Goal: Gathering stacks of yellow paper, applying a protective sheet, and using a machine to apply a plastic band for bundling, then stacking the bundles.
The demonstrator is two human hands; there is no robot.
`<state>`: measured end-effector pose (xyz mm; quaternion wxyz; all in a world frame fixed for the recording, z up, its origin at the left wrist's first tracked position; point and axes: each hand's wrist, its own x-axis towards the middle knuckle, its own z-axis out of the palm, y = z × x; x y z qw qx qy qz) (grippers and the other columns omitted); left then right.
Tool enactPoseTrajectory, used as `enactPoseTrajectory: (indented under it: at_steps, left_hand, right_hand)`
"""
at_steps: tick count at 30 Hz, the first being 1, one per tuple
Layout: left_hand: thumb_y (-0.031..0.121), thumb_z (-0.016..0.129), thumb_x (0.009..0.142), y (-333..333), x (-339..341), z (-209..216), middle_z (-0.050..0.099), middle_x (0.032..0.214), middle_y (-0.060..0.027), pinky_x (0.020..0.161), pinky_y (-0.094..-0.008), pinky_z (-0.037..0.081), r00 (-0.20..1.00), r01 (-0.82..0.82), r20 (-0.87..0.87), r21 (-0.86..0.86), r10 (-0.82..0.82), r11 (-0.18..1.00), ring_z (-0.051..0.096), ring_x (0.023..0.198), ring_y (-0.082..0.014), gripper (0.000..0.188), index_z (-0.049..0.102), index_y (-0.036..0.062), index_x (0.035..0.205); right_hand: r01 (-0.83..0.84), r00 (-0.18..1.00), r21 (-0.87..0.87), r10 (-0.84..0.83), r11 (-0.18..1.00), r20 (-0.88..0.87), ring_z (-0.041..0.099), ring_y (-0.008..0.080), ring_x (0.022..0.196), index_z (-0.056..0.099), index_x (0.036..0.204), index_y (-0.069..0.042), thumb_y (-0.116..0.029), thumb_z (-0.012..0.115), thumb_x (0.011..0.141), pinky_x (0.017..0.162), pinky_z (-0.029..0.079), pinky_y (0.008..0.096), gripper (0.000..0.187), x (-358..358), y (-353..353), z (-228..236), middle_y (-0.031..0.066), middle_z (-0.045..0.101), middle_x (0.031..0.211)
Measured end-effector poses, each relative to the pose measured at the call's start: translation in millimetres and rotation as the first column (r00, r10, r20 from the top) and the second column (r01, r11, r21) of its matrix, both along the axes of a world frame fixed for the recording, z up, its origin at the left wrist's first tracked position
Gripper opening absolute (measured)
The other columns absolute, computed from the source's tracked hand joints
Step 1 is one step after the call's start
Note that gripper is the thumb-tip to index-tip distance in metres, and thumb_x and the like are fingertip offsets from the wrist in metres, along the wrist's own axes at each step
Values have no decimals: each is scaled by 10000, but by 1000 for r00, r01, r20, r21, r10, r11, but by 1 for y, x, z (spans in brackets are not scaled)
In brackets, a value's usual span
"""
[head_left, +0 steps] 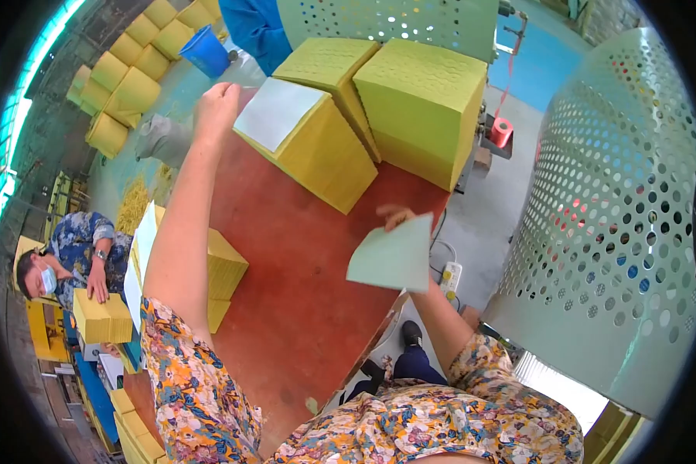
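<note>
On the red-brown tabletop (286, 309), tall blocks of stacked yellow paper (417, 85) stand close together at the far side. The nearest yellow stack (317, 162) is tilted and carries a white sheet (278, 112) on top. My left hand (216, 108) is raised just left of that sheet, its fingers closed; what they hold, if anything, I cannot make out. Lower and to the right, my right hand (397, 217) grips a pale green sheet of paper (393, 255), which covers part of the hand. Beyond my left forearm are more yellow stacks (226, 267), partly hidden.
Perforated green metal guards (595, 216) rise at the right and far side. A co-worker (85, 255) on the left rests a hand on a yellow stack (100, 317). A blue bucket (205, 52), a pink roll (502, 132) and a power strip (450, 278) are around the table.
</note>
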<state>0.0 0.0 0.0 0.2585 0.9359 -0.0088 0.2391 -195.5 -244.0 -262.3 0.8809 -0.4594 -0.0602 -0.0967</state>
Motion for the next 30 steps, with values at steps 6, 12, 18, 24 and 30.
enactPoseTrajectory:
  at_steps: [6, 12, 18, 24, 30]
  left_hand:
    - [397, 427, 921, -20, 49, -43, 661, 1060, -244, 970, -464, 437, 967, 245, -240, 795, -83, 556, 610, 1080, -378, 465, 679, 31, 1057]
    - [373, 348, 959, -43, -1, -44, 597, 1198, -257, 960, -494, 425, 980, 44, -195, 372, 31, 927, 565, 1117, -413, 485, 548, 28, 1236]
    - [280, 425, 962, -34, -119, -29, 601, 1169, -259, 959, -486, 412, 920, 384, -198, 283, -339, 879, 544, 1106, -437, 410, 553, -7, 1225]
    - [166, 484, 909, -21, -311, -5, 530, 1272, -243, 1050, -492, 339, 745, 665, -294, 262, -598, 700, 502, 1172, -400, 446, 483, -52, 1297]
    - [132, 491, 889, -12, -396, 15, 427, 1418, -243, 1125, -503, 243, 770, 625, -305, 539, -561, 565, 355, 1358, -403, 514, 436, -53, 1365]
  right_hand:
    - [387, 912, -260, -409, 885, -34, 580, 279, 1110, 609, 937, 23, 3, 505, 775, 883, 469, 343, 193, 66, 19, 32, 201, 582, 1264]
    - [254, 945, -605, -327, 755, -13, 583, 387, 1021, 633, 1078, 1, -57, 529, 694, 916, 464, 421, 403, 78, 15, 52, 204, 629, 1124]
    - [19, 945, -585, -207, 811, -255, 619, 342, 915, 653, 983, -5, -53, 522, 734, 901, 471, 393, 286, -61, 18, 63, 171, 658, 974]
    - [-315, 862, 390, 433, 865, -264, 570, 278, 1134, 572, 711, -53, -158, 651, 840, 935, 488, 396, 183, -246, -19, 2, 205, 582, 1239]
    - [-282, 755, 635, 575, 719, -315, 564, 201, 827, 571, 740, -14, -137, 611, 837, 739, 459, 280, 162, -290, 49, -8, 152, 604, 1021]
